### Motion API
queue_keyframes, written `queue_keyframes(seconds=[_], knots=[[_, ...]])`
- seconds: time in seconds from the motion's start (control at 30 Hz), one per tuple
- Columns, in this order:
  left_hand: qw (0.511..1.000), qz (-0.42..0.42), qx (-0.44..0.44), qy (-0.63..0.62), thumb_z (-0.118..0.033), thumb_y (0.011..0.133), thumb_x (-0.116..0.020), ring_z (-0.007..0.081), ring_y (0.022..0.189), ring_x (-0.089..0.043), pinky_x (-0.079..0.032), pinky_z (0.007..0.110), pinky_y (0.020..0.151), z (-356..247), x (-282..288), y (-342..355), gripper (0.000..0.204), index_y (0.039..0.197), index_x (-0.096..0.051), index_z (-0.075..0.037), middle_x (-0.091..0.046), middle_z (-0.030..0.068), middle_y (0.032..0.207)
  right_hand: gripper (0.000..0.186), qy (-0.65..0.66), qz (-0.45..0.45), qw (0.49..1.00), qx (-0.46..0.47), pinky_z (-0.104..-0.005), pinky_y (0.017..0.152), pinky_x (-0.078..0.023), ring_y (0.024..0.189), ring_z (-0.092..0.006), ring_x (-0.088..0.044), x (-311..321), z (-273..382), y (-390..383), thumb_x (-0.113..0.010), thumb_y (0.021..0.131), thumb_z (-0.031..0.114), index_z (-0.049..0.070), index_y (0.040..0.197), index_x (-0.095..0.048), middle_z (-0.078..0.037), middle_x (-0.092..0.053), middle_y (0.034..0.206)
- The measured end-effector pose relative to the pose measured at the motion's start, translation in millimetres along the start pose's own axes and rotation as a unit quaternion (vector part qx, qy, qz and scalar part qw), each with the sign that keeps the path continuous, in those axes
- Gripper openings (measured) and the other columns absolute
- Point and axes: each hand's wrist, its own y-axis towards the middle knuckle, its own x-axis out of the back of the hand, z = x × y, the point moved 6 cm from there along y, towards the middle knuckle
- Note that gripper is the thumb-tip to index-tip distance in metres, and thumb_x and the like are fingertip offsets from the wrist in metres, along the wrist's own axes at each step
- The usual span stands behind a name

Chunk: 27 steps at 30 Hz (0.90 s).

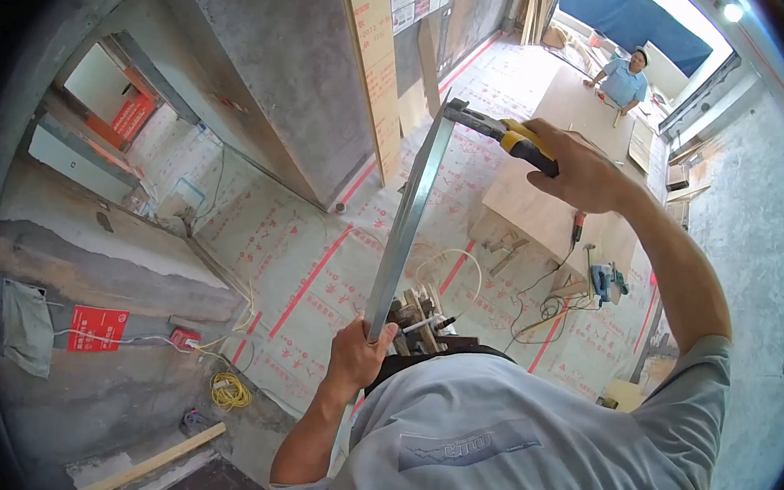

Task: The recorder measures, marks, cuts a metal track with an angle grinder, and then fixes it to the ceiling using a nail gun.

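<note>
My left hand [357, 357] is closed around the lower end of a long silvery metal channel [410, 219], which rises upright and slightly tilted in front of me. My right hand [584, 168] is raised and wrapped round the handles of yellow-and-black pliers [513, 140]. The dark metal head of the pliers is at the channel's upper end. Whether the jaws bite on the metal is too small to tell. A waist tool pouch [422, 326] with several tools in it hangs just right of my left hand.
A large wooden worktable [544, 188] stands ahead to the right; a co-worker [626, 81] leans at its far end. A green-blue power tool [607, 282] and cables lie by its near end. Printed sheeting [317, 267] covers the floor. Yellow cable [230, 392] is coiled at lower left.
</note>
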Motion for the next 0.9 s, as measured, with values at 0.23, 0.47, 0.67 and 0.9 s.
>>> queue_keyframes(seconds=[0.23, 0.47, 0.67, 0.9], knots=[[0.998, 0.06, 0.01, 0.024, -0.049, 0.097, -0.061, 0.044, 0.075, -0.066, -0.049, 0.05, 0.066, 4, 0, 6, 0.053, 0.078, -0.063, 0.0, -0.066, 0.0217, 0.074, 0.049, -0.058, 0.084, 0.995, -0.015, -0.0479, 0.095, -0.045, 0.104, -0.036, -0.061, -24, -25, 17, -0.059, 0.088, 0.013, 0.003, 0.134, -0.049, -0.02, -0.063, 0.104], [0.988, 0.147, 0.035, -0.039, -0.047, 0.098, -0.059, 0.0409, 0.069, -0.065, -0.047, 0.048, 0.063, 1, -10, 14, 0.052, 0.085, -0.067, 0.003, -0.063, 0.0238, 0.069, 0.043, -0.098, -0.037, 0.994, 0.005, -0.0505, 0.082, -0.05, 0.093, -0.0437, -0.065, -44, -56, 36, -0.063, 0.084, 0.007, 0.006, 0.126, -0.05, -0.02, -0.065, 0.101], [0.897, 0.305, 0.108, -0.302, -0.057, 0.097, -0.061, 0.006, 0.048, -0.042, -0.042, 0.026, 0.046, -19, -27, 7, 0.048, 0.091, -0.054, -0.01, -0.042, -0.0052, 0.06, 0.039, -0.29, -0.153, 0.945, 0.006, -0.0543, 0.074, -0.05, 0.087, -0.0411, -0.066, -42, -68, 44, -0.068, 0.091, 0.016, 0.013, 0.125, -0.051, -0.019, -0.062, 0.095], [0.934, 0.189, 0.076, -0.293, -0.06, 0.094, -0.064, 0.0045, 0.057, -0.041, -0.039, 0.024, 0.05, 4, -8, 10, 0.05, 0.099, -0.05, -0.012, -0.041, -0.0042, 0.071, 0.048, -0.256, -0.262, 0.93, 0.027, -0.0496, 0.088, -0.047, 0.106, -0.0346, -0.06, -42, -37, 24, -0.072, 0.083, 0.005, 0.012, 0.126, -0.051, -0.012, -0.058, 0.109]])
